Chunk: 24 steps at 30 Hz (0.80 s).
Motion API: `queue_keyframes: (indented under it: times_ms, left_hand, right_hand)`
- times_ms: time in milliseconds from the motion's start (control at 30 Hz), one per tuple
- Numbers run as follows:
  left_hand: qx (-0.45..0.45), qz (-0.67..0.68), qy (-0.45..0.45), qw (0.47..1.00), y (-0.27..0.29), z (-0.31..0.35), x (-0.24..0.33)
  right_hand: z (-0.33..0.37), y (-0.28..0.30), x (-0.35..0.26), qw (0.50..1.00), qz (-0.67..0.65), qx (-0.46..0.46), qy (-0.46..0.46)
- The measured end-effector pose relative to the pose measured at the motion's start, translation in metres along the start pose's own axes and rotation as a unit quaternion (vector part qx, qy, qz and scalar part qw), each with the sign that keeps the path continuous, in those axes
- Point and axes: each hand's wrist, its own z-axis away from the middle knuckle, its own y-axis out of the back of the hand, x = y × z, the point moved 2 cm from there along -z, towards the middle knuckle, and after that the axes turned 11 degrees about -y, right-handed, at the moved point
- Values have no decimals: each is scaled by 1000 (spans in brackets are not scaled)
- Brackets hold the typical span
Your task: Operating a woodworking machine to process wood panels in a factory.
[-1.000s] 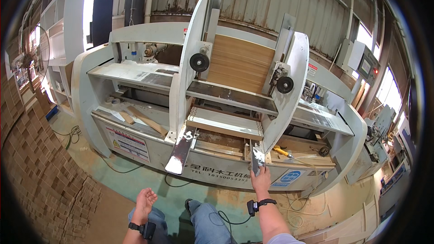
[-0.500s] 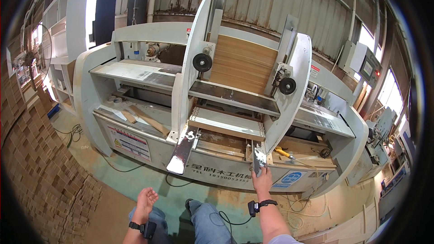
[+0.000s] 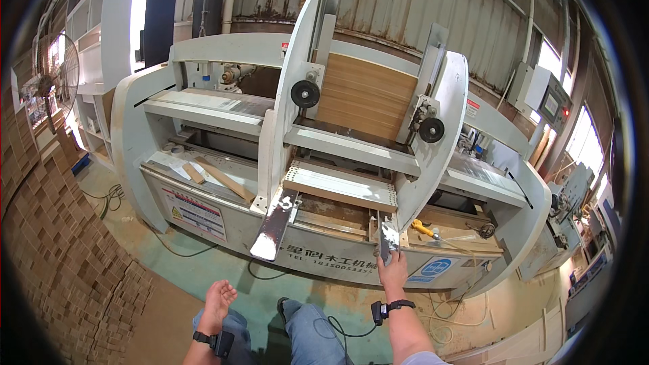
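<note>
My right hand point(image 3: 393, 271) is closed around the near end of the right metal support arm point(image 3: 388, 233), which juts out from a large white woodworking machine point(image 3: 155, 162). My left hand point(image 3: 220, 301) hovers above my lap, holding nothing, its fingers loosely bent and apart. Up and to its right, the left metal support arm point(image 3: 274, 230) sticks out, untouched. Between the two arms lies a pale stack of panels point(image 3: 338, 186) with small holes along its ends. Behind a white crossbeam point(image 3: 351, 149), a wood-grain panel point(image 3: 365, 91) stands upright between two curved white plates with black handwheels point(image 3: 305, 94).
A yellow air gun point(image 3: 422, 228) lies on the machine's right ledge. Wood strips point(image 3: 223, 179) rest on the left ledge. Stacked wood pieces point(image 3: 74, 250) rise at the left, near a fan point(image 3: 57, 81). A control box point(image 3: 551, 103) hangs at the right. Hoses cross the floor.
The machine's crossbeam has shifted upward, so its pale front face now shows where a dark, worn top surface showed before. Both my hands have stayed in place.
</note>
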Motion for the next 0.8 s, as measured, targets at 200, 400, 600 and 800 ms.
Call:
queue_keyframes:
  times_ms: [200,400,600,800]
  left_hand:
    - [0,-1,0,1000,2,-1,-1]
    - [-1,2,1,1000,-1,1,1]
    - [-2,0,2,1000,-2,1,1]
    - [-1,-3,3,1000,-3,2,1]
  right_hand:
    - [0,0,-1,1000,-1,-3,0]
    - [-1,-2,1,1000,-1,1,4]
    - [-1,-4,4,1000,0,15,11]
    - [-2,-4,4,1000,-2,14,12]
